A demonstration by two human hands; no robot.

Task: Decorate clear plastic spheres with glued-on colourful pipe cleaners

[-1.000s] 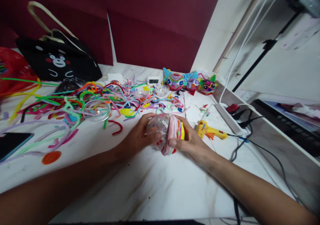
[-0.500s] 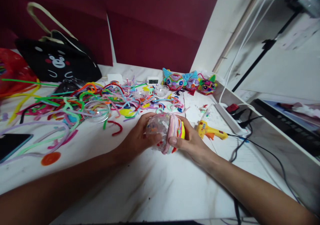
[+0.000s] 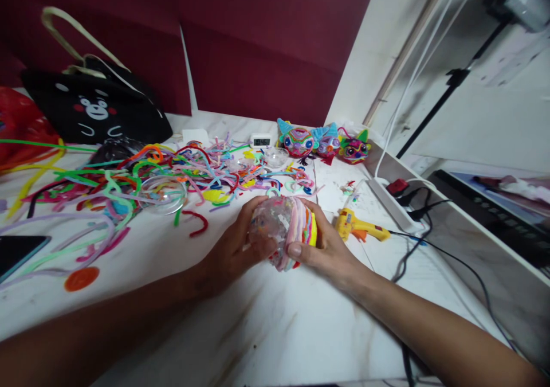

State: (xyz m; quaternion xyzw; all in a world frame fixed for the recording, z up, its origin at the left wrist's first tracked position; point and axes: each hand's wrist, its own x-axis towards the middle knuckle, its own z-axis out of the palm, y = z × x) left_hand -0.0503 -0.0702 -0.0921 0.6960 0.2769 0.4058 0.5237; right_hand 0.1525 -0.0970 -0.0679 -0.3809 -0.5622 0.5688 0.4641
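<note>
While both forearms reach in from the lower corners, the left hand (image 3: pixel 238 246) curls around the clear side of a ball (image 3: pixel 278 218) and the right hand (image 3: pixel 330 246) clasps its striped side, thumb laid across the near face. Both grips are closed on it, over the middle of the white table (image 3: pixel 296 318); the ball hides some of the fingers, and whether it touches the tabletop cannot be told. By the left forearm lie an orange disc (image 3: pixel 81 278) and a phone (image 3: pixel 19 255); just beyond the right hand is a yellow glue gun (image 3: pixel 358 225). Further off, a tangled heap of pipe cleaners (image 3: pixel 129 172) spreads around a round dish (image 3: pixel 178 200), with a power strip (image 3: pixel 389 203) to the right. At the back stand a small clock (image 3: pixel 260 141), three animal heads (image 3: pixel 298 142) and a black bag (image 3: pixel 98 112). The ball is see-through and shiny on one side, with fuzzy pink, orange and yellow bands on the other; the heads look fuzzy and rounded too.
</note>
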